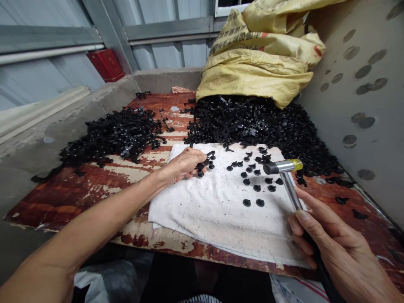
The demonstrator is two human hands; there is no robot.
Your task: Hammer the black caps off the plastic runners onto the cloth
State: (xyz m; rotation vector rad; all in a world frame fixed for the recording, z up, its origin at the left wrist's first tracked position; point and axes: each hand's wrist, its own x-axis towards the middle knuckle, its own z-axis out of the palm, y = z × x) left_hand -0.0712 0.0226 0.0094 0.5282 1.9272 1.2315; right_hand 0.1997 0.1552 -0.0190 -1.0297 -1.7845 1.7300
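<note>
My right hand [334, 240] grips a small mallet [285, 166] by its dark handle. The mallet has a metal head with one black face and one yellow face, held above the right side of a white cloth [202, 210]. My left hand [189, 163] is closed on small black plastic parts [206, 162] at the cloth's upper left; its fingers partly hide them. Several loose black round-based pieces [257, 188] stand on the cloth between the two hands, the nearest ones towards the front.
A large heap of black parts [246, 120] spills from a yellow woven sack [255, 71] at the back. Another heap [116, 134] lies left on the worn red-brown board [94, 185]. A spotted pale panel [356, 92] bounds the right side; a low concrete ledge [104, 99] runs along the left.
</note>
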